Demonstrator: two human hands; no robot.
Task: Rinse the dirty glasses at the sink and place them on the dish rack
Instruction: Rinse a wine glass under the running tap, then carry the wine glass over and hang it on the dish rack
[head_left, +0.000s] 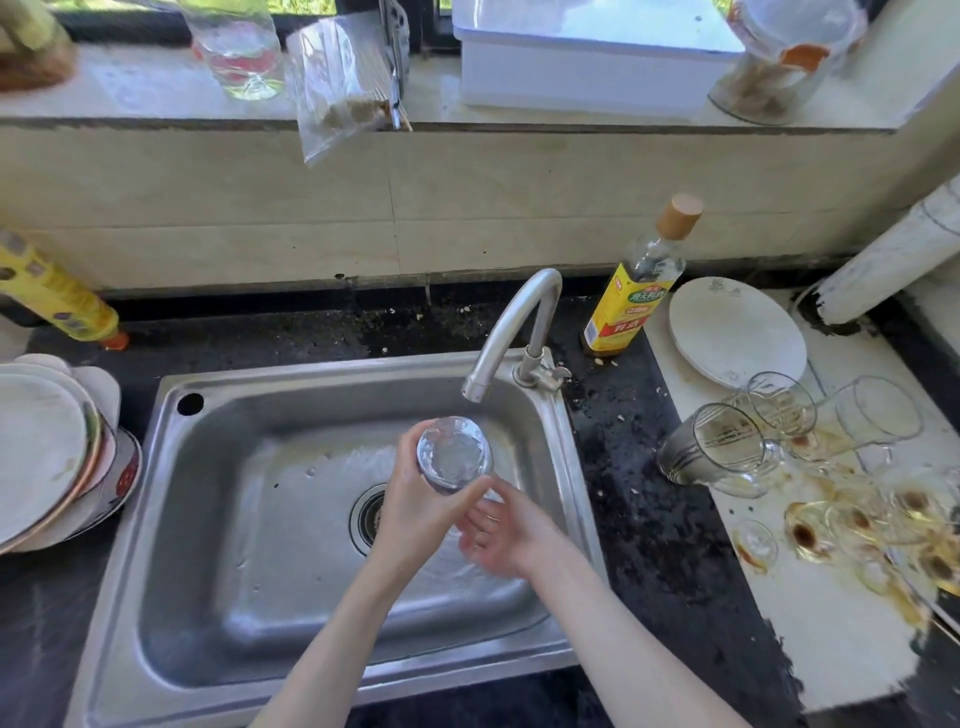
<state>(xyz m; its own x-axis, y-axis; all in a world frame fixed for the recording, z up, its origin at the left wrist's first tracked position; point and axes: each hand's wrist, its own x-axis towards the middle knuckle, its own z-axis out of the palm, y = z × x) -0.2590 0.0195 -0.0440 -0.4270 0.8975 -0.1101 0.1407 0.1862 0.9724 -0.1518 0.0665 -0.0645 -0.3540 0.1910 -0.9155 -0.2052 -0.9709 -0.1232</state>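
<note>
My left hand (415, 512) grips a clear glass (453, 454) over the steel sink (218, 415), just below the spout of the tap (511, 325). The glass is tipped with its round end toward me. My right hand (501, 530) is below it, palm up with fingers relaxed, its fingertips close to the glass's lower side. Water ripples in the basin around the drain (366, 514). Several dirty glasses (727, 447) with brown residue lie and stand on the white board (831, 639) to the right.
A stack of plates (47, 457) sits left of the sink. A yellow-labelled bottle (634, 296) stands behind the tap beside a white plate (737, 332). Another yellow bottle (57, 296) lies far left. On the sill above are a white box (587, 67), jars and a plastic bag (337, 83).
</note>
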